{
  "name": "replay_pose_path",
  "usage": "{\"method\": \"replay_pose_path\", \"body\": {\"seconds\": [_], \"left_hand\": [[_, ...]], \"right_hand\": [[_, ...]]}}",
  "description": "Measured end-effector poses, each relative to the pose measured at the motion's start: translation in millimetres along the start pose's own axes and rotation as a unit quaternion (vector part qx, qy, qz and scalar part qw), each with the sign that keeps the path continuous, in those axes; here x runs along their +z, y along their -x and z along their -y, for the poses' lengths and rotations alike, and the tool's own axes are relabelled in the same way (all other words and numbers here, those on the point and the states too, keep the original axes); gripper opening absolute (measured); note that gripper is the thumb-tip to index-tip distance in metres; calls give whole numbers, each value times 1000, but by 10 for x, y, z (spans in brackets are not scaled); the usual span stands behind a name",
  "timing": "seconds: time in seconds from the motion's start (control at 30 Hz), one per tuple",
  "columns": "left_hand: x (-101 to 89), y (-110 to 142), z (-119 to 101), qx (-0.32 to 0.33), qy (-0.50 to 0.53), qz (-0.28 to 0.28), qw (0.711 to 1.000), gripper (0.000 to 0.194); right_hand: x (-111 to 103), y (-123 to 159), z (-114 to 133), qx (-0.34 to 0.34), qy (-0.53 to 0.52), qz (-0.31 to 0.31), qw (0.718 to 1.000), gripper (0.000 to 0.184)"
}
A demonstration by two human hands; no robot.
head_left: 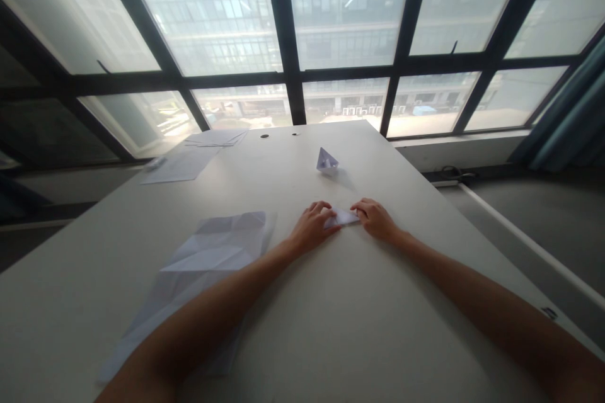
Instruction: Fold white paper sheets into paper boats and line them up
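A small piece of folded white paper (345,216) lies on the white table between my two hands. My left hand (314,227) grips its left end, with the fingers curled over the top and the thumb along the near edge. At the paper's right end, the fingers of my right hand (375,217) are pinched together on it. Just beyond my hands stands a folded paper boat (327,162) with a pointed peak. Creased, unfolded white sheets (215,245) lie to the left, partly covered by my left forearm.
Flat white sheets (182,165) lie at the table's far left, with a small blurred item on them. Two round holes sit near the far edge of the table (293,327). Large dark-framed windows (295,94) rise behind it, and a blue curtain (562,116) hangs at right.
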State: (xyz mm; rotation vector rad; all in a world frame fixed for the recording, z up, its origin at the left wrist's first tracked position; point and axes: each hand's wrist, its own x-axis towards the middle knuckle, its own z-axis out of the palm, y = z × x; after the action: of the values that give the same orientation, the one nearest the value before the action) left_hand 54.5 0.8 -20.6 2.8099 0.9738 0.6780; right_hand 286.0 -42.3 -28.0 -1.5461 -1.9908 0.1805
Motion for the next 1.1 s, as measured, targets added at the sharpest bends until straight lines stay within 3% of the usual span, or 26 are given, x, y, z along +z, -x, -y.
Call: {"method": "replay_pose_path", "body": {"seconds": [0.1, 0.23, 0.57, 0.87, 1.0, 1.1], "left_hand": [[-26, 9, -28, -7, -20, -1, 1000, 33], [-54, -2, -66, -14, -39, 1, 999, 34], [-89, -22, -82, 5, -34, 9, 999, 29], [8, -41, -46, -1, 43, -26, 999, 38], [9, -40, -66, -24, 87, -46, 995, 42], [19, -39, -86, -54, 127, -61, 989, 44]], "right_hand": [[-30, 16, 41, -23, 13, 6, 1000, 26], [-52, 38, 87, -59, 40, 22, 997, 38], [0, 5, 32, -42, -50, -7, 998, 25], [16, 6, 40, 23, -173, -37, 984, 55], [6, 14, 71, -1, -132, -41, 990, 34], [7, 32, 121, -35, -87, -28, 995, 37]]}}
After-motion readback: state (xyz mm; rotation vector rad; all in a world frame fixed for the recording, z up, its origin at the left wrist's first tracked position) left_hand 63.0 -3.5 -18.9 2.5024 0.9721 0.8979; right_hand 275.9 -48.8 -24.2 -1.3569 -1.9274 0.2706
